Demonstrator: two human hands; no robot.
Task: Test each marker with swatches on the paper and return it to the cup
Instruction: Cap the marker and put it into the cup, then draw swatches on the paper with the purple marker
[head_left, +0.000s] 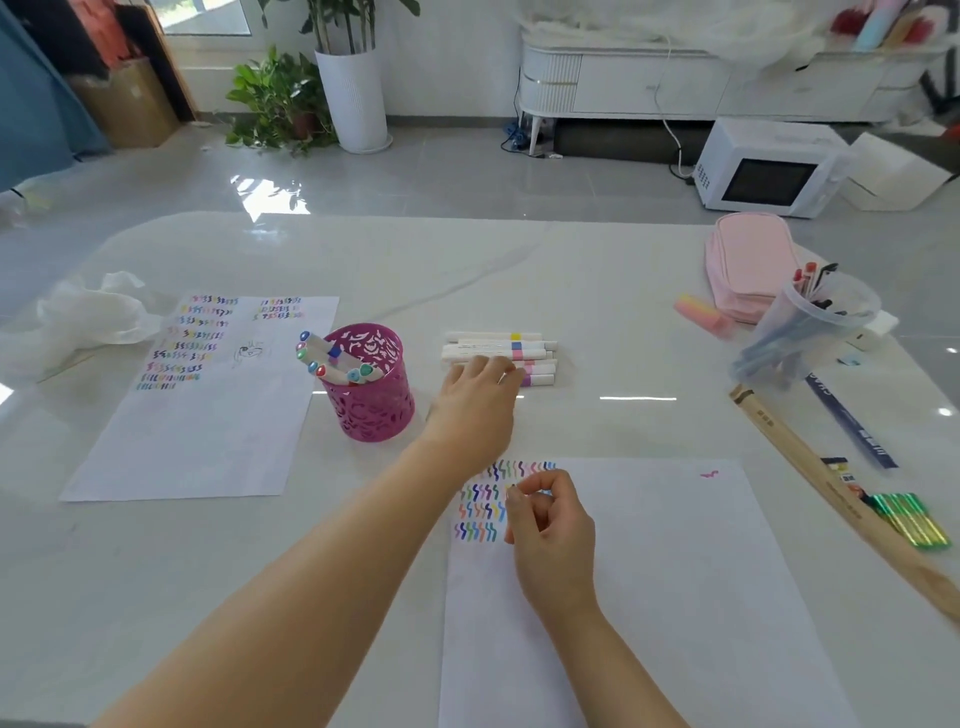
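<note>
White bench (623, 291) gleaming, swatches (480, 512) filling a corner of the near paper (675, 571). Tested markers (332, 358) stand in the pink cup (374, 400); a marker row (498, 348) waits just right of it, likely untested. Left hand (475, 400), fingers (493, 364) extended, touches that row. Right hand (550, 530) curls on the paper, contents unclear.

Glossy marble-look table (597, 270), matt white paper (675, 571), perforated pink metal cup (371, 405), wooden ruler (810, 467)
</note>
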